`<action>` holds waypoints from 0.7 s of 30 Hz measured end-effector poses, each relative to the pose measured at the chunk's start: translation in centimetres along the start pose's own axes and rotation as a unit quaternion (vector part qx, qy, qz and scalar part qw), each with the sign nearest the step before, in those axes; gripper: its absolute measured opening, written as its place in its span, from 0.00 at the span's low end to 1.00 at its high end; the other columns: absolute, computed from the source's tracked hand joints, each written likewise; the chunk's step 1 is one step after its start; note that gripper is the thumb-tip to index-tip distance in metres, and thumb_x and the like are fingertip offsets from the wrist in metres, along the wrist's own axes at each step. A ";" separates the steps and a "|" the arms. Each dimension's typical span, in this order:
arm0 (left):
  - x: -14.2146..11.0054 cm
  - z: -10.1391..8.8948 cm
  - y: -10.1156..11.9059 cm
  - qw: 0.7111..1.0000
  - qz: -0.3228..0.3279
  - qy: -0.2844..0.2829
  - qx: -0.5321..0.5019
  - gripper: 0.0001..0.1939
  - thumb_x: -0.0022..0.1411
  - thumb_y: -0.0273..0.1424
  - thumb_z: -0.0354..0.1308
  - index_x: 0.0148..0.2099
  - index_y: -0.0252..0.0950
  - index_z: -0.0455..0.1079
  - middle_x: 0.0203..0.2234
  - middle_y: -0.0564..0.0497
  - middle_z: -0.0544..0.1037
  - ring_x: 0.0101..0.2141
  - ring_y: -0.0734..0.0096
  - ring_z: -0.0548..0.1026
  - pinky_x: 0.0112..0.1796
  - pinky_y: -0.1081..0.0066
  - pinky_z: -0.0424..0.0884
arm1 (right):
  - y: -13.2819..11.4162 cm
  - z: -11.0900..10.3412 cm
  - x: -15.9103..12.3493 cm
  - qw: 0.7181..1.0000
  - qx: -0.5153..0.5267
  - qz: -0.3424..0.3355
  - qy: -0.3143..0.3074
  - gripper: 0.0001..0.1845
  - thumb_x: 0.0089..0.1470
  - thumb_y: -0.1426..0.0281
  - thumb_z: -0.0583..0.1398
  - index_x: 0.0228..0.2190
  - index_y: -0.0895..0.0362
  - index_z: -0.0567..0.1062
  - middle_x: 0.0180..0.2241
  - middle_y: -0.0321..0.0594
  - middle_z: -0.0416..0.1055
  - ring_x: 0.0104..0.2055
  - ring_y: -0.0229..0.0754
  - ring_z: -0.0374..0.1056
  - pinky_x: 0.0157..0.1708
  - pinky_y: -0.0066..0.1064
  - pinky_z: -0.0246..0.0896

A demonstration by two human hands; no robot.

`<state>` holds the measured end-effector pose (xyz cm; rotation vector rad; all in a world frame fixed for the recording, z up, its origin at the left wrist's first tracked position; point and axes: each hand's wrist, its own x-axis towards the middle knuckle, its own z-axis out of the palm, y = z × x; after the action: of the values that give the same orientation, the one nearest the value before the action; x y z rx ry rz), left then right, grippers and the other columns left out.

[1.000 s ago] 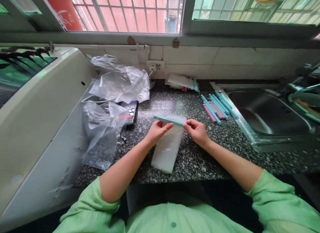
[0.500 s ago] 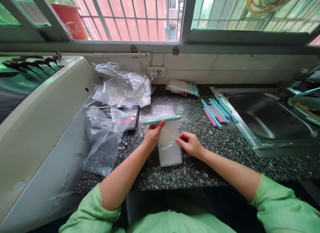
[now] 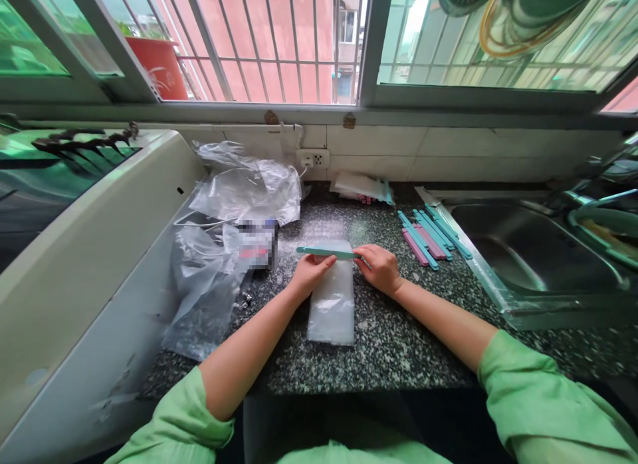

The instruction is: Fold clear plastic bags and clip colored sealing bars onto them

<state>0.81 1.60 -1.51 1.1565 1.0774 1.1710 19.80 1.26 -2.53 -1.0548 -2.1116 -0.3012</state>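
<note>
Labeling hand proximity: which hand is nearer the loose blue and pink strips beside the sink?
Right. The right hand is left of the loose strips, apart from them; the left hand is farther left, holding a blue strip.

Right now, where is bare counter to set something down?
Speckled countertop lies bare between the right forearm, sink and loose sealing strips; a smaller patch separates the held blue strip from the pouches behind. Plastic bags crowd the left; those strips crowd the sink's left rim.

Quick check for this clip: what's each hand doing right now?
Left hand: closed, holding the blue strip across the clear bag.
Right hand: closed, fingers pinching the strip's right end.
</note>
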 end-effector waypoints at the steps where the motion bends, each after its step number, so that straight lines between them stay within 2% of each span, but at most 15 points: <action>1: 0.5 0.0 0.2 1.000 -0.009 -0.019 0.001 0.22 0.35 0.41 0.68 0.33 0.32 0.73 0.30 0.48 0.79 0.34 0.64 0.74 0.40 0.67 0.67 | 0.6 0.2 0.3 1.000 -0.017 0.002 -0.001 0.11 0.57 0.68 0.52 0.36 0.57 0.73 0.33 0.42 0.75 0.36 0.41 0.69 0.37 0.30 0.62; 3: 1.6 -0.1 0.6 0.996 -0.055 -0.070 0.004 0.21 0.34 0.36 0.68 0.34 0.32 0.72 0.29 0.49 0.78 0.30 0.67 0.74 0.36 0.69 0.67 | 1.8 0.7 0.9 0.999 -0.046 0.017 -0.001 0.12 0.57 0.67 0.52 0.35 0.57 0.74 0.32 0.42 0.75 0.36 0.41 0.68 0.37 0.30 0.60; 5: 2.8 -0.3 1.0 0.986 -0.121 -0.116 0.007 0.18 0.33 0.33 0.67 0.31 0.32 0.71 0.23 0.51 0.77 0.24 0.72 0.71 0.29 0.72 0.66 | 3.0 1.1 1.4 0.996 -0.071 0.046 -0.001 0.12 0.56 0.66 0.52 0.34 0.58 0.74 0.32 0.42 0.75 0.36 0.41 0.68 0.37 0.30 0.59; 7: 4.0 -0.4 1.3 0.976 -0.164 -0.140 -0.008 0.16 0.33 0.30 0.66 0.29 0.33 0.70 0.19 0.53 0.75 0.20 0.75 0.69 0.24 0.75 0.64 | 4.2 1.5 2.0 0.991 -0.093 0.093 0.000 0.12 0.55 0.66 0.53 0.34 0.58 0.74 0.32 0.43 0.74 0.36 0.42 0.68 0.36 0.30 0.57; 9: 5.0 -0.5 1.4 0.975 -0.167 -0.139 -0.052 0.16 0.33 0.29 0.64 0.30 0.33 0.70 0.20 0.54 0.74 0.20 0.76 0.69 0.23 0.76 0.64 | 5.3 1.8 2.6 0.982 -0.109 0.157 0.003 0.12 0.54 0.67 0.53 0.35 0.59 0.74 0.32 0.43 0.74 0.36 0.43 0.67 0.35 0.30 0.56; 11: 5.9 -0.3 1.3 0.978 -0.133 -0.113 -0.118 0.16 0.34 0.28 0.63 0.31 0.33 0.69 0.22 0.53 0.75 0.22 0.75 0.71 0.25 0.76 0.66 | 6.3 2.0 3.2 0.967 -0.123 0.221 0.010 0.12 0.53 0.67 0.54 0.35 0.59 0.74 0.34 0.44 0.73 0.37 0.43 0.66 0.34 0.30 0.55; 14: 7.4 0.3 0.8 0.980 -0.056 -0.025 -0.189 0.15 0.37 0.29 0.61 0.33 0.34 0.66 0.25 0.54 0.75 0.24 0.76 0.73 0.27 0.75 0.69 | 7.6 2.5 4.1 0.944 -0.140 0.299 0.025 0.13 0.53 0.66 0.53 0.36 0.58 0.74 0.36 0.45 0.72 0.37 0.44 0.65 0.32 0.30 0.52; 17: 9.2 1.2 0.2 0.984 -0.015 0.051 -0.170 0.14 0.41 0.29 0.59 0.34 0.35 0.63 0.23 0.54 0.74 0.20 0.77 0.71 0.25 0.73 0.69 | 8.7 3.1 5.0 0.923 -0.152 0.352 0.033 0.13 0.53 0.66 0.53 0.35 0.58 0.74 0.34 0.46 0.72 0.35 0.44 0.65 0.30 0.30 0.50; 21: 11.9 2.5 -0.5 0.986 0.017 0.108 -0.126 0.09 0.47 0.29 0.56 0.32 0.35 0.60 0.18 0.56 0.71 0.16 0.79 0.68 0.23 0.75 0.68 | 9.8 3.9 6.2 0.905 -0.155 0.394 0.029 0.13 0.52 0.66 0.53 0.34 0.59 0.74 0.33 0.46 0.72 0.34 0.44 0.65 0.30 0.30 0.48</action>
<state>4.44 13.20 -1.95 0.8681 1.0386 1.4399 22.88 13.11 -1.95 -1.9537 -1.4408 -0.2589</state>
